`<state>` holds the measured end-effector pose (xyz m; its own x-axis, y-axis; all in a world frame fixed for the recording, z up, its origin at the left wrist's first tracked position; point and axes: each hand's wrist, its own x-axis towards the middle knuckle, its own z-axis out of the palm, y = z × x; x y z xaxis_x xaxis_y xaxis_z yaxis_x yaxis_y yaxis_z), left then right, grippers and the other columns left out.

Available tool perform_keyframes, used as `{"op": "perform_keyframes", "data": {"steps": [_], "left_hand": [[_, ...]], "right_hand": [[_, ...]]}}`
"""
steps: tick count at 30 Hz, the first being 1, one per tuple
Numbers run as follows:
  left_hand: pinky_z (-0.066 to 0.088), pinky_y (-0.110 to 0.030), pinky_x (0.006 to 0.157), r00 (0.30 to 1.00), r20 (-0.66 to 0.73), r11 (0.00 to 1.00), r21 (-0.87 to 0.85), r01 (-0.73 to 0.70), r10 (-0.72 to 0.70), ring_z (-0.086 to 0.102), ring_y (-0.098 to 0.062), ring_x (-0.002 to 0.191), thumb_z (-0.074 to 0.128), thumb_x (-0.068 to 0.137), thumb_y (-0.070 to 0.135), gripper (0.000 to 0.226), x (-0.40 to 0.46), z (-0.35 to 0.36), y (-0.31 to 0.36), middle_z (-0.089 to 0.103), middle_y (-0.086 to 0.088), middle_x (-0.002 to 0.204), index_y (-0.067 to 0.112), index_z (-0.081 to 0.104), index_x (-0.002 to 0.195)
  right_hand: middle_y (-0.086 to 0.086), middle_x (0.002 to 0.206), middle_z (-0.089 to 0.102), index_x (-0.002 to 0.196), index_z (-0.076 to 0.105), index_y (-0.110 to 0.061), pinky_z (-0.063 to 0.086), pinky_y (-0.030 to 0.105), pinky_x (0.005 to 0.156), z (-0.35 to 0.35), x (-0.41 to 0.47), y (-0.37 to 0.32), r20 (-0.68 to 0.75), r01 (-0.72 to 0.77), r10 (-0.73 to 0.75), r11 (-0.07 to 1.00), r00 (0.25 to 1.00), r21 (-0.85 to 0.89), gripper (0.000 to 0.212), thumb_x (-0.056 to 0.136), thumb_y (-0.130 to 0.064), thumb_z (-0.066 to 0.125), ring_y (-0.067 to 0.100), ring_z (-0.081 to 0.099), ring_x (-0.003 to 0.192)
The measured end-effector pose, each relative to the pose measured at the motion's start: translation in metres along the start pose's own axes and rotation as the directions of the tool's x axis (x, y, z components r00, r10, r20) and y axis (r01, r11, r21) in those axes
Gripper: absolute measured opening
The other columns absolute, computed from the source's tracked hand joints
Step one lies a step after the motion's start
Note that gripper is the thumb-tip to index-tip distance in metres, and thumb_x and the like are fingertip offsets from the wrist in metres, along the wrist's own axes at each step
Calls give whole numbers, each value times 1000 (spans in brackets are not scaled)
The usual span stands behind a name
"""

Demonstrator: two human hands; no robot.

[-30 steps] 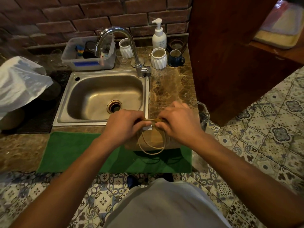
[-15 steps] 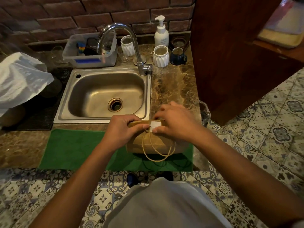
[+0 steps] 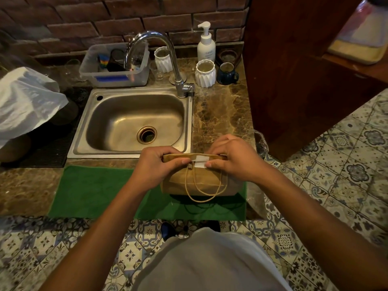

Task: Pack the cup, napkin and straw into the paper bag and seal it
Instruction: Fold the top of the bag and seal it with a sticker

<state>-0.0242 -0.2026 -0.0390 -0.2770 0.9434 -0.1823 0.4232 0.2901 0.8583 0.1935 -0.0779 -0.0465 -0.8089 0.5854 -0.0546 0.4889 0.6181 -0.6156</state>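
Both hands, left (image 3: 156,164) and right (image 3: 235,158), pinch the folded top of the bag (image 3: 199,181) on the green mat (image 3: 94,192), so thumbs should rub the white sticker (image 3: 200,161) flat across the fold to seal it.

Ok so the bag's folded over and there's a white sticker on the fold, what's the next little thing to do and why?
Probably press the white sticker flat across the fold. The paper bag top is already folded shut, the left hand pinches the fold, and the right hand has fingertips at the sticker's edge. Rubbing it down should finish the seal. The cup, napkin and straw aren't visible, presumably inside.
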Motion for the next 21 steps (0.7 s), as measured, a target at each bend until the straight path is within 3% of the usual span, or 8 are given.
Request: {"op": "perform_keyframes", "data": {"steps": [2, 5, 9, 12, 14, 18, 21], "left_hand": [[60, -26, 74, 999, 5, 990, -132, 51, -51, 73, -5, 84, 83, 72, 34, 21, -2, 2, -2, 79, 10, 89, 26, 80, 91], [63, -31, 76, 997, 47, 984, -163, 75, -68, 75, -13, 90, 88, 69, 32, 35, -6, 11, -3, 80, 5, 98, 24, 80, 102], [60, -33, 67, 998, 13, 991, -114, 67, -66, 74, -16, 77, 87, 77, 24, 17, -4, 17, -2, 79, -1, 87, 21, 79, 91], [56, -36, 64, 996, -13, 994, -77, 84, -85, 71, -19, 68, 86, 79, 28, 15, -3, 18, -6, 77, -7, 78, 16, 80, 86], [57, -38, 65, 997, -14, 995, -60, 78, -78, 72, -24, 71, 85, 79, 29, 16, -2, 19, -5, 77, -8, 78, 16, 80, 87], [56, -40, 64, 998, -27, 997, -47, 62, -63, 71, -26, 73, 84, 81, 27, 15, -2, 19, -2, 77, -12, 81, 15, 79, 87], [58, -44, 68, 998, -30, 998, -38, 59, -60, 72, -31, 78, 83, 81, 29, 14, -2, 17, -5, 77, -9, 80, 17, 80, 88]], "right_hand": [[-9, 100, 73, 95, 81, -24, 50, 47, 91, 0, -2, 5, -23, -1, 2, 998, 1000, 57, 29, 82, -49, 75, 19, 59, 107], [-8, 96, 65, 93, 81, -21, 48, 46, 86, 1, -4, 6, -12, -15, 16, 997, 1000, 80, 24, 84, -43, 79, 21, 56, 101], [-7, 96, 56, 89, 73, -30, 45, 39, 81, -2, -2, 3, -4, -37, 37, 998, 999, 58, 19, 83, -46, 78, 19, 51, 100], [-8, 106, 54, 101, 65, -34, 45, 37, 83, -1, 3, -9, -31, -49, 47, 997, 998, -54, 30, 81, -52, 77, 17, 49, 106], [-8, 113, 57, 111, 70, -33, 45, 38, 85, 2, 8, -17, -42, -15, 10, 994, 999, -109, 36, 81, -53, 76, 16, 48, 110], [-8, 106, 63, 106, 78, -27, 32, 32, 78, 2, 18, -22, -17, 61, -64, 986, 998, -157, 31, 85, -50, 74, 17, 48, 105], [-6, 102, 66, 103, 78, -24, 38, 35, 79, 4, 20, -18, 10, 69, -68, 988, 998, -136, 34, 86, -52, 70, 18, 50, 103]]}}
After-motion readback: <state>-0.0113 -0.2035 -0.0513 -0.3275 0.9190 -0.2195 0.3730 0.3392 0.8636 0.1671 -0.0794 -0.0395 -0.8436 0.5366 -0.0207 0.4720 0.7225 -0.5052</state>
